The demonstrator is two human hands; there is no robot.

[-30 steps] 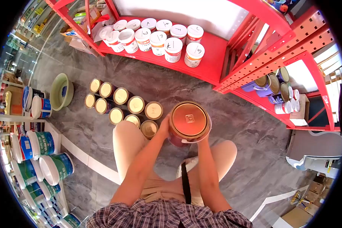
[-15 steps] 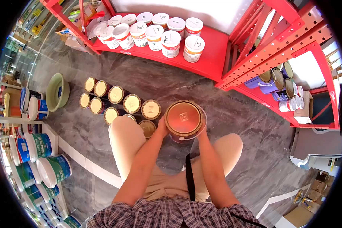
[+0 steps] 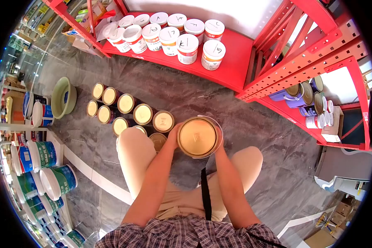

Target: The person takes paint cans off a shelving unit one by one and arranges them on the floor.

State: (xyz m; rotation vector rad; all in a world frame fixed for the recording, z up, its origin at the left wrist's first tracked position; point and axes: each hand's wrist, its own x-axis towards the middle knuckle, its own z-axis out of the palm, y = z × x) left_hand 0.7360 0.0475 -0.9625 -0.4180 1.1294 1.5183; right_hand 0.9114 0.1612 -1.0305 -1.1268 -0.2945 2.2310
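Between my two hands is a paint can [image 3: 197,137] with a round gold lid and a clear bail handle lying along its right rim. My left hand [image 3: 173,137] grips its left side and my right hand [image 3: 220,139] its right side; most fingers are hidden beneath or behind the can. The lid faces up toward me. Left of it, several similar gold-lidded paint cans [image 3: 142,114] stand on the floor in rows, the nearest ones partly covered by my left knee and forearm.
A red shelf [image 3: 231,62] ahead holds several white lidded tubs [image 3: 187,48]. Another red rack [image 3: 277,111] on the right carries purple cans [image 3: 306,94]. A green basin [image 3: 63,97] sits on the floor at left, near stacked paint buckets [image 3: 58,182].
The held can has tipped so that its lid faces me more squarely, and it has shifted slightly toward me. Its reddish reflection has turned gold. The cans on the floor stay put.
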